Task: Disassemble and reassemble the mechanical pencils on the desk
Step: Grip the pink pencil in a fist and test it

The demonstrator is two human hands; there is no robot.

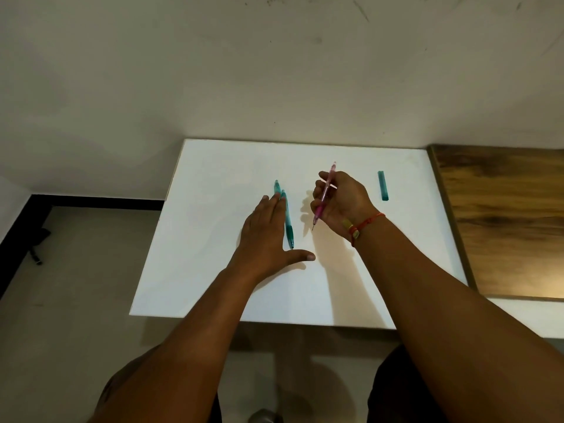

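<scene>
So here's where we're at. Our right hand [341, 203] has the pink pencil [331, 174] pinched in curled fingers and held up off the white desk [213, 209], with the tip pointing back toward us and the cap end toward the far edge. It looks whole, so we can't tell if it's about to come apart or has just gone back together.

Our left hand [268, 236] lies flat, fingers straight and thumb spread wide, holding nothing. It touches the teal pencil [288, 227] lying along its right side. What looks like a second teal pencil [276, 187] peeks out just past the fingertips on the far side, mostly hidden. Off to the right, well apart from everything else, a short teal piece [382, 186] lies alone near the wooden top [503, 224].

What could bite us:
- **Rolling pencil:** the pencils are round and the desk looks slick, so a nudge from that flat left hand could send the teal one rolling.
- **Lost parts:** the pink one is held in one hand only. If we twist it open in mid-air, a spring or lead could drop and bounce to the floor.
- **Stray piece:** the lone teal piece could get swept away by our right forearm.
</scene>
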